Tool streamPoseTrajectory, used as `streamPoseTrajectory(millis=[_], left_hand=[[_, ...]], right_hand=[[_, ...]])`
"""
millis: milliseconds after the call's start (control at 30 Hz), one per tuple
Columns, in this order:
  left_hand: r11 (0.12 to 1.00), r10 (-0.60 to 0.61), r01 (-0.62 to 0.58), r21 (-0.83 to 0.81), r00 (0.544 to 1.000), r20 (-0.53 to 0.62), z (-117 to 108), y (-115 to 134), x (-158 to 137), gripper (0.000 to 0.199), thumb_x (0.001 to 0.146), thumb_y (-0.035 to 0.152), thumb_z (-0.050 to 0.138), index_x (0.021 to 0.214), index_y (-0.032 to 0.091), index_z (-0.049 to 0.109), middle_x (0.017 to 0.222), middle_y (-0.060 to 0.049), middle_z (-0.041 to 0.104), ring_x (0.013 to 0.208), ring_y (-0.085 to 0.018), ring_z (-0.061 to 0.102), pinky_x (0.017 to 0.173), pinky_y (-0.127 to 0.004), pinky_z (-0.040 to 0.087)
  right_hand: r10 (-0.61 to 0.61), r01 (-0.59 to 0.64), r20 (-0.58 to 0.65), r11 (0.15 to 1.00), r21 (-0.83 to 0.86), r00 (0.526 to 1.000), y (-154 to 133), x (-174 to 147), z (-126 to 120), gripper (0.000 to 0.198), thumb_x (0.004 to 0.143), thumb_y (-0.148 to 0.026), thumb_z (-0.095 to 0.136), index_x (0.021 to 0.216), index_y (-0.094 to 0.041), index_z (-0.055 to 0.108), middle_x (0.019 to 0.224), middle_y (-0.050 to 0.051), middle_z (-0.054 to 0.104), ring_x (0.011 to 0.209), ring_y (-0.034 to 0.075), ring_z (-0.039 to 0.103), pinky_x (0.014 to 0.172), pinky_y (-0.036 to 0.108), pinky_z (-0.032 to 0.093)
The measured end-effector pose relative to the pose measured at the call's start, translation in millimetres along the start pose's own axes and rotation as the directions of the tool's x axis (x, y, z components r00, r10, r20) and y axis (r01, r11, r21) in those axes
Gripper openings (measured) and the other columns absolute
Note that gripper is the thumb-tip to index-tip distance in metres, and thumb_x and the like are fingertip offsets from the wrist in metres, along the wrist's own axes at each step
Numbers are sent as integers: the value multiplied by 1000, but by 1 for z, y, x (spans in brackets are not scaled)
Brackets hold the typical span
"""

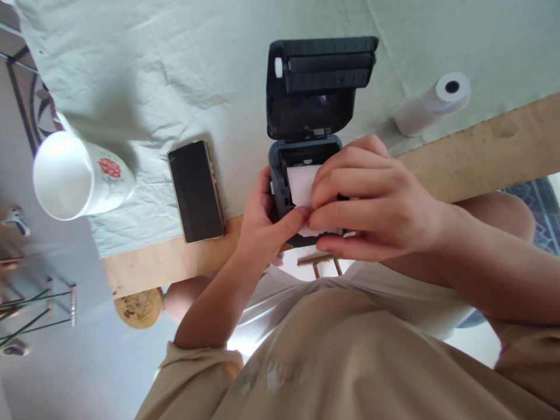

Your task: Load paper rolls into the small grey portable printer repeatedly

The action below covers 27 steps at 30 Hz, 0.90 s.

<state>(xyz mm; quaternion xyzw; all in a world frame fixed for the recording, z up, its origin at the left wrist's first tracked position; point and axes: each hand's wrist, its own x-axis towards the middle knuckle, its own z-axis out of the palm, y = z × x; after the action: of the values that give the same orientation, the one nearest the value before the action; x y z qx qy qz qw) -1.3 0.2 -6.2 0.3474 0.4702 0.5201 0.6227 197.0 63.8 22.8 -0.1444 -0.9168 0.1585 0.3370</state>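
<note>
A small black receipt printer sits at the table's front edge, its lid swung up and back. White paper lies in the printer's bay, and its near edge looks uneven. My left hand is wrapped around the printer's left side, its thumb resting on the paper. Over the bay, my right hand has its fingers bent together on the paper. Those fingers cover the right half of the bay, so how much of the paper they pinch is partly hidden.
A phone lies face up left of the printer. Farther left is a white mug with a red flower. A white paper roll stands to the right. Green cloth covers the table, leaving a wooden edge bare.
</note>
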Motion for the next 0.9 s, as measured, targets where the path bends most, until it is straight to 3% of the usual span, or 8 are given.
streamPoseTrajectory(millis=[100, 200, 333, 467, 533, 667, 733, 900], left_hand=[[999, -50, 50, 19, 999, -7, 0, 3, -1, 59, 78, 26, 89, 130, 23, 62, 111, -5, 74, 96, -20, 74, 84, -26, 64], [995, -83, 84, 58, 996, -20, 1, 7, -2, 66, 76, 30, 90, 133, 23, 58, 114, -6, 73, 100, -22, 73, 88, -30, 65], [986, -140, 142, 86, 990, -29, 3, 11, -3, 70, 73, 28, 90, 134, 23, 57, 112, -4, 72, 103, -23, 73, 91, -33, 65], [986, -127, 133, 100, 990, -65, 3, 10, -4, 68, 74, 28, 88, 135, 25, 57, 107, -3, 71, 102, -25, 73, 90, -37, 66], [987, -108, 116, 113, 992, -69, 3, 8, -4, 68, 73, 29, 89, 134, 25, 58, 110, -4, 71, 105, -26, 73, 93, -38, 66], [995, -74, 75, 60, 997, -19, 2, 6, -5, 64, 77, 31, 91, 133, 25, 60, 112, -4, 73, 99, -22, 74, 85, -30, 66], [998, -63, 63, 17, 998, -1, 1, 5, -5, 61, 79, 30, 91, 132, 26, 61, 113, -4, 73, 96, -20, 74, 82, -26, 66], [998, 11, -11, -55, 1000, 3, 1, 1, -3, 53, 83, 40, 88, 129, 24, 66, 111, -5, 74, 89, -19, 76, 73, -23, 66]], right_hand=[[58, -57, -213, 998, 8, 975, 3, -1, 0, 8, 95, -24, 59, 89, -19, 60, 92, 1, 64, 89, 14, 60, 82, 37, 47], [187, -244, -448, 967, -74, 874, 7, -2, -2, 11, 93, -26, 57, 97, -18, 63, 104, 5, 61, 99, 14, 60, 90, 34, 52], [415, -401, -372, 908, 119, 830, 9, -3, -3, 47, 94, -42, 55, 132, -16, 46, 141, 8, 50, 135, 22, 54, 107, 39, 52], [514, -402, -401, 853, 332, 759, 6, -2, -2, 36, 97, -43, 52, 128, -25, 48, 134, -1, 55, 110, 12, 65, 93, 33, 55], [489, -404, -382, 869, 284, 784, 5, -2, -2, 25, 99, -38, 50, 120, -25, 53, 122, -2, 59, 105, 11, 64, 94, 34, 55], [349, -339, -99, 934, 111, 932, 10, -4, 0, 34, 102, -39, 53, 127, -16, 50, 128, 6, 60, 125, 18, 60, 106, 40, 58], [334, -332, -18, 939, 91, 942, 12, -5, 3, 41, 102, -42, 52, 133, -17, 46, 135, 8, 58, 127, 19, 60, 103, 38, 60], [372, -370, 8, 921, 122, 928, 14, -6, 9, 42, 101, -45, 54, 134, -22, 42, 129, 5, 60, 116, 17, 64, 95, 36, 63]])
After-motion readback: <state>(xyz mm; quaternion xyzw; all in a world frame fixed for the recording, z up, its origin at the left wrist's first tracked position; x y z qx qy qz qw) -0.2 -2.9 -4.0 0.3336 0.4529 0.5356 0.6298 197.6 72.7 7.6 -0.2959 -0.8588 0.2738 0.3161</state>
